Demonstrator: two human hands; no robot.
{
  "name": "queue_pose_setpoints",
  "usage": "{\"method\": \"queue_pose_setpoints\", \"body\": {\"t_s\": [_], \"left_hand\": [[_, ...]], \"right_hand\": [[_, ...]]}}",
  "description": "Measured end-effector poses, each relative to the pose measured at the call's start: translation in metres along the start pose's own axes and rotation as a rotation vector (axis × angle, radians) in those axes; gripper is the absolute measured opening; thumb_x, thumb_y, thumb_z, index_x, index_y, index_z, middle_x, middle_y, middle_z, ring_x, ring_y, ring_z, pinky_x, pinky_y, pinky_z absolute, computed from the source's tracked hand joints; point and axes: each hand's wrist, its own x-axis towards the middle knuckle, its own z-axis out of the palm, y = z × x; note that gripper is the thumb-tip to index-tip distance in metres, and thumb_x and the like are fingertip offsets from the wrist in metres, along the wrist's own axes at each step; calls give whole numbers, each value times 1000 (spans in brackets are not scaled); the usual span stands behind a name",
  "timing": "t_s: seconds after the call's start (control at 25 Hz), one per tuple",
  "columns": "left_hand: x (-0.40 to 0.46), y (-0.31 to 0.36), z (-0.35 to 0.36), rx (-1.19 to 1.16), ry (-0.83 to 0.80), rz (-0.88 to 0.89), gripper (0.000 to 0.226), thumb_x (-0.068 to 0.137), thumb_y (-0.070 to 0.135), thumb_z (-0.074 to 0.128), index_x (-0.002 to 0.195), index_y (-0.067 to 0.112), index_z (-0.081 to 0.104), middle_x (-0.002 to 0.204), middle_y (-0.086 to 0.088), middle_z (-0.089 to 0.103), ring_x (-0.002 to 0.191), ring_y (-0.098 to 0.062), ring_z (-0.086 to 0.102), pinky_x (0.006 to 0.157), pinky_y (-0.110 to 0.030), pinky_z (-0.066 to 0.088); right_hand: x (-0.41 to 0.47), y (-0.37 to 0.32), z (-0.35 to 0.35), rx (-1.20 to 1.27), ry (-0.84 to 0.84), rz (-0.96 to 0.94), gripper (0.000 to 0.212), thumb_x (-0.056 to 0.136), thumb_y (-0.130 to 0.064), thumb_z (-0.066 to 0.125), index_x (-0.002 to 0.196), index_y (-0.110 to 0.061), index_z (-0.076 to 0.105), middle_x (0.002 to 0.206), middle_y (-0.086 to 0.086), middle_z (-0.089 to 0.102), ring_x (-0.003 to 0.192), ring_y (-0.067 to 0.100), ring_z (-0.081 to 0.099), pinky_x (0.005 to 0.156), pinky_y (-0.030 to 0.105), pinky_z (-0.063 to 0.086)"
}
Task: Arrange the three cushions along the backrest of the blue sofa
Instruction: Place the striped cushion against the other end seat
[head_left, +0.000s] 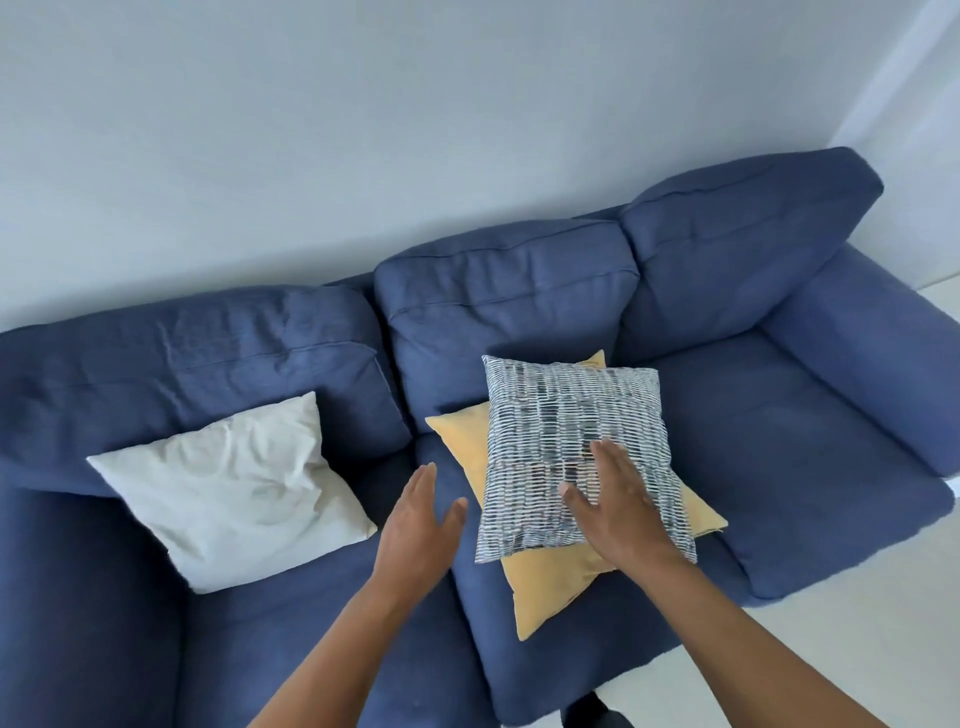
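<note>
A blue three-seat sofa (810, 447) fills the view. A white cushion (234, 493) leans on the left seat against the backrest. On the middle seat a yellow cushion (545, 587) lies flat, with a blue-and-white patterned cushion (561, 431) stacked on top of it. My right hand (618, 504) rests flat on the patterned cushion's near right part, fingers spread, not gripping. My left hand (421, 525) hovers open just left of the stack, over the seat, touching nothing.
The right seat (810, 447) holds no cushion, and the right armrest (893, 343) borders it. A pale wall (415, 130) rises behind the backrest. Light floor (831, 649) shows at the lower right, with a dark object (597, 714) at the bottom edge.
</note>
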Motion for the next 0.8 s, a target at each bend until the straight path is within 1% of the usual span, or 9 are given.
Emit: {"method": "queue_pose_setpoints", "body": {"t_s": [0.12, 0.28, 0.36, 0.44, 0.48, 0.56, 0.64, 0.72, 0.8], "left_hand": [[41, 38, 43, 45, -22, -69, 64, 107, 32, 55, 162, 6, 35, 169, -6, 40, 155, -25, 39, 111, -28, 36], [88, 64, 81, 22, -23, -198, 60, 108, 33, 55, 158, 4, 40, 164, -10, 47, 151, -31, 44, 113, -40, 40], [106, 68, 94, -9, -7, -263, 35, 107, 30, 55, 135, 10, 57, 138, -11, 62, 136, -36, 56, 93, -34, 43], [122, 66, 106, -3, -8, -283, 12, 105, 31, 57, 107, 19, 54, 116, -10, 64, 119, -37, 64, 80, -33, 39], [127, 67, 109, 1, -8, -296, 14, 104, 32, 58, 105, 20, 53, 117, -13, 65, 118, -37, 64, 79, -33, 38], [139, 69, 112, -12, -27, -332, 32, 104, 34, 60, 125, 10, 58, 136, -16, 64, 127, -39, 60, 84, -33, 39], [154, 66, 115, -84, -40, -388, 49, 101, 36, 64, 138, 5, 55, 139, -13, 65, 129, -38, 61, 93, -36, 47], [167, 59, 119, -206, -75, -422, 51, 89, 42, 74, 128, 11, 63, 126, -8, 73, 117, -35, 70, 99, -48, 57], [176, 42, 132, -334, -87, -447, 61, 70, 48, 81, 120, 17, 71, 118, -5, 79, 108, -31, 76, 99, -54, 60]], "right_hand": [[55, 44, -22, -2, -60, 21, 78, 103, -46, 52, 165, -12, 18, 176, 7, 10, 162, 23, 5, 130, 43, 13], [106, 90, -28, 0, -186, 92, 78, 103, -46, 54, 165, -12, 20, 175, 8, 13, 162, 25, 9, 130, 42, 14], [130, 109, -28, 42, -217, 157, 80, 101, -46, 57, 164, -9, 23, 173, 11, 20, 160, 29, 17, 129, 45, 20], [153, 125, -28, 106, -209, 254, 80, 99, -48, 61, 160, -6, 30, 168, 15, 31, 155, 35, 29, 124, 48, 30], [162, 132, -27, 142, -192, 300, 81, 97, -50, 63, 157, -6, 33, 164, 16, 37, 152, 37, 35, 120, 49, 34], [176, 140, -29, 266, -154, 395, 84, 92, -54, 69, 154, -8, 37, 159, 14, 45, 145, 37, 44, 113, 48, 41], [183, 146, -30, 441, -100, 498, 79, 84, -56, 77, 144, -14, 49, 145, 9, 59, 130, 34, 58, 101, 43, 48], [187, 155, -28, 561, -108, 583, 82, 72, -62, 83, 134, -18, 55, 131, 5, 67, 115, 31, 66, 99, 45, 53], [186, 159, -29, 651, -161, 625, 90, 60, -68, 88, 129, -19, 56, 120, 3, 69, 108, 30, 69, 99, 51, 56]]}}
